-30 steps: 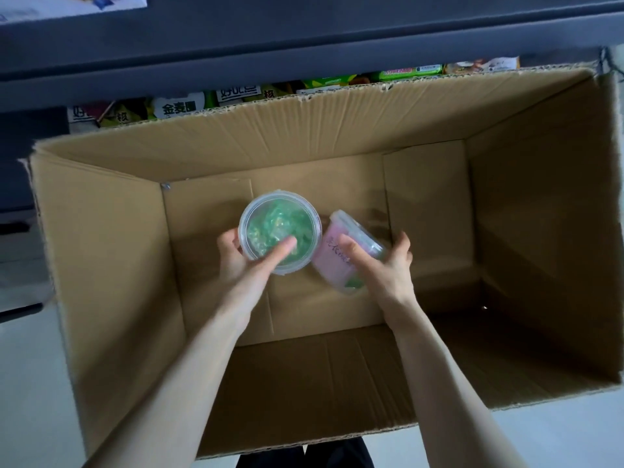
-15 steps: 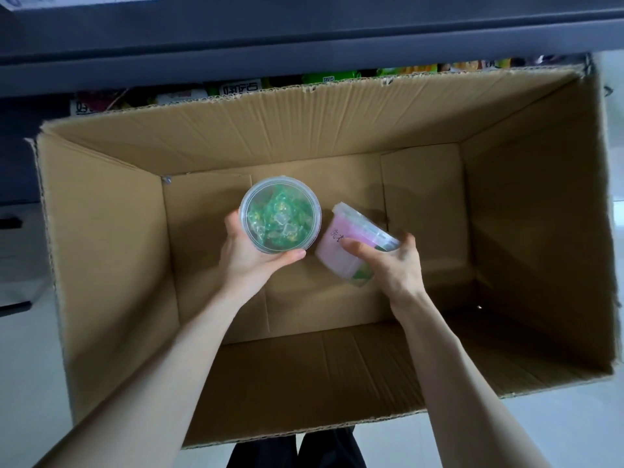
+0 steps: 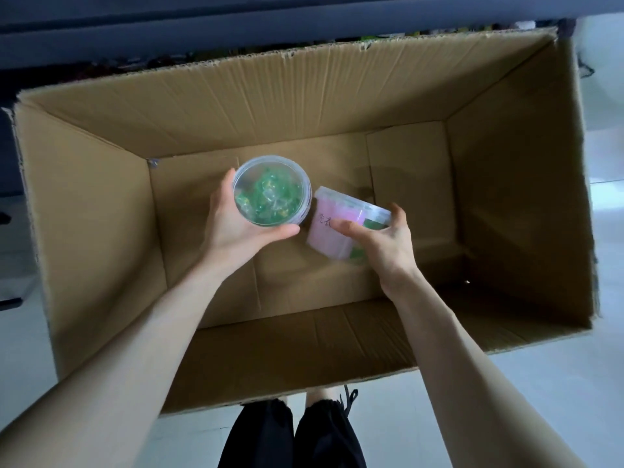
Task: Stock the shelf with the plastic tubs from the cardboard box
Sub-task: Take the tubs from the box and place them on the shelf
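Both my hands are inside a large open cardboard box point(image 3: 101, 204). My left hand point(image 3: 233, 228) grips a round clear plastic tub with green contents point(image 3: 271, 192), its lid facing me. My right hand point(image 3: 385, 243) holds a second tub with a pink label point(image 3: 332, 228), tilted on its side with its clear lid toward the upper right. The two tubs sit close together, nearly touching, above the bare box floor. No other tubs show in the box.
A dark shelf edge point(image 3: 236, 25) runs across the top behind the box, with blurred packaged goods just above the box's far rim. Pale floor point(image 3: 506, 400) surrounds the box. My legs in black trousers point(image 3: 293, 434) stand at the near wall.
Both hands have lifted their tubs upward out of the box bottom and toward me. The view has tilted down, so the shelf goods have slipped behind the box rim.
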### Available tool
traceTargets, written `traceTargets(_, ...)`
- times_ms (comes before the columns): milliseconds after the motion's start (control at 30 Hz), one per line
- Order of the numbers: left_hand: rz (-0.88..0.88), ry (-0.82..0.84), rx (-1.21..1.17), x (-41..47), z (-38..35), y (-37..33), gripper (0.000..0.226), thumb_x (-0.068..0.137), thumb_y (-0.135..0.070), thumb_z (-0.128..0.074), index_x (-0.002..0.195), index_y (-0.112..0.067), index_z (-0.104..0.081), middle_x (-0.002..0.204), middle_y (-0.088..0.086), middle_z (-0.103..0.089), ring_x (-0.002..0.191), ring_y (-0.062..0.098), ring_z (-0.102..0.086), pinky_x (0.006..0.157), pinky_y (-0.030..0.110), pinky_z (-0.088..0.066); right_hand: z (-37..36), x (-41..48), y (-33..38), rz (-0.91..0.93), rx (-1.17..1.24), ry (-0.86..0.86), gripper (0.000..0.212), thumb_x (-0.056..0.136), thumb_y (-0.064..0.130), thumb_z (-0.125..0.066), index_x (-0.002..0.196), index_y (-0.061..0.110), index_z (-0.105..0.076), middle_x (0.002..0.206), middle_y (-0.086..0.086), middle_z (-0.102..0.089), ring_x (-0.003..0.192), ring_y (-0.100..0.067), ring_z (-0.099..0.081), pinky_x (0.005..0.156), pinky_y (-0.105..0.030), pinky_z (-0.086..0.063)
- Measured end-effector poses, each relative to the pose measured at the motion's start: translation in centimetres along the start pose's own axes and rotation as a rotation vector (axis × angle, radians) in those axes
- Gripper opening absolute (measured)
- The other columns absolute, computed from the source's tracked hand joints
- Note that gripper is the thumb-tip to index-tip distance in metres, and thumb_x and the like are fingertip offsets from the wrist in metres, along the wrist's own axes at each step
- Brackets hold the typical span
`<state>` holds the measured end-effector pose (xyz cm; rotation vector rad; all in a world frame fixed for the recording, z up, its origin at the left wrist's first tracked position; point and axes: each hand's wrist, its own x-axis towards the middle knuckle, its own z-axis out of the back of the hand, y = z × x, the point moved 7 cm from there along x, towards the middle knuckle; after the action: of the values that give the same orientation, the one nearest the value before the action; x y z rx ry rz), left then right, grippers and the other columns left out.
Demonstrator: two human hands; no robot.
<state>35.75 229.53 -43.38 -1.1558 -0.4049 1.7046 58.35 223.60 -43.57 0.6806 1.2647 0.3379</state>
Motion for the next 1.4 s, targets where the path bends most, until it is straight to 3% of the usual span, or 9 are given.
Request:
traceTargets(67, 0.029, 0.066, -0.055, -1.8, 0.5, -1.5, 0.119, 0.049, -0.037, -0.091, 0.146, -0.025, -0.022, 0.131, -0.016, -0.042, 0.119, 0.000, -0.038, 0.097, 0.019, -0.029, 1.1, -1.7, 1.1, 0.026, 0.006, 0.008, 0.117, 0.056, 0.025, -0.090, 0.147, 0.014, -0.017, 0.118, 0.000, -0.059, 0.096, -0.009, -0.064, 0.064, -0.017, -0.055)
traceTargets(200, 0.049, 0.221, -0.159, -7.4, 2.3, -5.9, 0.134, 0.034, -0.055, -0.083, 0.148, -0.024, -0.020, 0.112, -0.028, -0.049, 0.113, -0.002, -0.046, 0.090, 0.013, -0.033, 4.7, -7.2, 4.0, 0.064, 0.027, 0.003, 0.123, 0.040, 0.043, -0.087, 0.144, 0.017, -0.025, 0.119, -0.003, -0.061, 0.102, -0.016, -0.065, 0.086, -0.038, -0.056)
traceTargets(367, -0.020, 0.239, -0.370, -14.4, 5.6, -14.8, 0.138, 0.028, -0.052, -0.084, 0.147, -0.021, -0.022, 0.121, -0.015, -0.057, 0.102, -0.012, -0.056, 0.076, 0.001, -0.043, 9.7, -16.6, 9.7, 0.186, 0.122, 0.036, 0.098, 0.055, 0.035, -0.087, 0.137, 0.016, -0.038, 0.112, 0.002, -0.067, 0.097, -0.009, -0.068, 0.087, -0.034, -0.056)
traceTargets(467, -0.078, 0.160, -0.467, -18.9, 6.8, -20.6, 0.135, 0.027, -0.070, -0.081, 0.143, -0.022, -0.031, 0.116, -0.015, -0.059, 0.103, -0.005, -0.058, 0.084, 0.015, -0.047, 13.7, -21.9, 13.1, 0.264, 0.213, 0.039, 0.070, 0.061, 0.038, -0.081, 0.121, 0.016, -0.054, 0.108, -0.003, -0.069, 0.100, -0.022, -0.068, 0.090, -0.046, -0.054)
traceTargets(567, -0.132, 0.101, -0.531, -24.0, 5.7, -26.2, 0.097, 0.050, -0.069, -0.069, 0.132, -0.024, -0.044, 0.111, -0.014, -0.059, 0.101, 0.002, -0.056, 0.089, 0.038, -0.045, 18.6, -26.4, 16.4, 0.324, 0.297, 0.064, 0.052, 0.066, 0.043, -0.072, 0.112, 0.021, -0.059, 0.106, -0.005, -0.068, 0.103, -0.025, -0.065, 0.089, -0.049, -0.052)
traceTargets(833, -0.316, 0.133, -0.658, -35.1, -3.0, -42.8, 0.104, 0.035, -0.067, -0.084, 0.121, -0.021, -0.048, 0.108, -0.002, -0.066, 0.104, 0.017, -0.062, 0.084, 0.033, -0.051, 35.6, -34.6, 24.8, 0.518, 0.231, 0.069, 0.075, 0.059, 0.052, -0.074, 0.121, 0.016, -0.051, 0.118, -0.012, -0.062, 0.107, -0.028, -0.064, 0.086, -0.050, -0.054)
traceTargets(1167, -0.749, -0.071, -0.712, -40.3, -0.1, -67.8, 0.080, 0.055, -0.049, -0.079, 0.122, -0.017, -0.049, 0.111, 0.001, -0.066, 0.102, 0.013, -0.064, 0.082, 0.031, -0.053, 46.5, -41.7, 45.8, 0.925, 0.336, 0.027, 0.063, 0.056, 0.052, -0.073, 0.107, 0.021, -0.054, 0.104, -0.002, -0.067, 0.098, -0.020, -0.066, 0.090, -0.041, -0.051)
traceTargets(1300, -0.880, -0.156, -0.803, -39.3, 1.1, -74.6, 0.073, 0.064, -0.046, -0.074, 0.125, -0.016, -0.047, 0.115, 0.002, -0.064, 0.106, 0.015, -0.062, 0.091, 0.039, -0.052, 47.9, -42.7, 53.8, 1.078, 0.314, 0.045, 0.063, 0.060, 0.049, -0.073, 0.110, 0.017, -0.051, 0.101, 0.000, -0.065, 0.086, -0.009, -0.066, 0.074, -0.026, -0.052)
traceTargets(1400, -0.883, -0.189, -0.865, -37.0, 1.3, -78.4, 0.084, 0.049, -0.046, -0.078, 0.121, -0.019, -0.044, 0.110, 0.001, -0.063, 0.098, 0.009, -0.064, 0.075, 0.024, -0.055, 48.5, -42.3, 59.0, 1.160, 0.303, 0.098, 0.062, 0.068, 0.038, -0.071, 0.120, 0.014, -0.047, 0.108, -0.003, -0.065, 0.087, -0.008, -0.067, 0.065, -0.017, -0.051)
